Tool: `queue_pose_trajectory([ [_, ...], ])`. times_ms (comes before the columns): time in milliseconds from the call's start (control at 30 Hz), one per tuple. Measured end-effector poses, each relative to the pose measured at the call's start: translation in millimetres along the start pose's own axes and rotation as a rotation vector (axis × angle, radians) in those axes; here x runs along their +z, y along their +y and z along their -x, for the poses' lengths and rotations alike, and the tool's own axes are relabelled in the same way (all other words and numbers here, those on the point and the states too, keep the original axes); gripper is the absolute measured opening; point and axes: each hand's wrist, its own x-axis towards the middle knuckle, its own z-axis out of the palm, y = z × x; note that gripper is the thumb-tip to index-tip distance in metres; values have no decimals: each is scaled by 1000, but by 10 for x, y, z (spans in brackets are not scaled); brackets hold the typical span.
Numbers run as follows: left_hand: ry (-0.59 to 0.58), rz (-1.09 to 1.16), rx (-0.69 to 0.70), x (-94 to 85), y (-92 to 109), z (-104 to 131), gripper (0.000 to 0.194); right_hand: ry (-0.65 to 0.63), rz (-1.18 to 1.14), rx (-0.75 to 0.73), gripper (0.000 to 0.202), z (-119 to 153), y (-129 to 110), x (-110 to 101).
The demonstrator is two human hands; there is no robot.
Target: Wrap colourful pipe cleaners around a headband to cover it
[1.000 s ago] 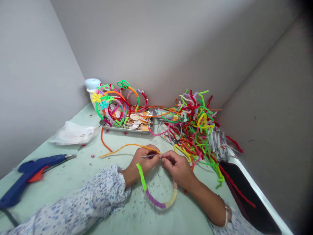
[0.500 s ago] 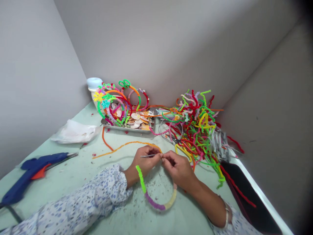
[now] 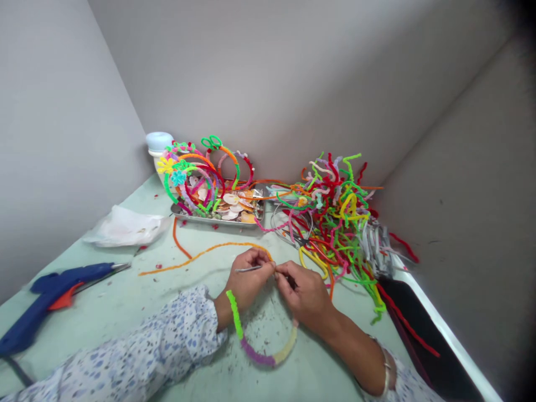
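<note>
A curved band [image 3: 257,355] wrapped in green, purple and cream fuzzy wire hangs in a loop below my hands. My left hand [image 3: 250,279] pinches the bare grey end of the band, which sticks out past its fingers. My right hand [image 3: 304,290] is closed at the band's other side, its fingertips meeting those of my left hand. From the pinch an orange pipe cleaner [image 3: 209,249] trails leftward over the table. The exact grip between the fingertips is partly hidden.
A metal tray [image 3: 218,221] holds decorated hoops and shell-like pieces. Right of it lies a heap of coloured pipe cleaners [image 3: 335,223]. At the left are a blue glue gun [image 3: 67,287] and a plastic bag [image 3: 128,226]. A black object [image 3: 435,340] lies at the right.
The orange pipe cleaner's free end has moved left. The curved band has shifted slightly left and down, its green end tilting a little. Both hands keep their pinch.
</note>
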Motion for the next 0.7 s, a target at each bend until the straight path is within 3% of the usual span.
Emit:
queue_pose_trajectory([
  [333,35,118,-35,16,28,51,24,-9,3,-32,16,24,-27,20],
  [533,-12,130,-92,4,44,52,8,-18,-77,-11,15,25,-48,27],
  [700,-30,142,-116,2,91,57,7,-32,-117,27,14,32,-51,30],
])
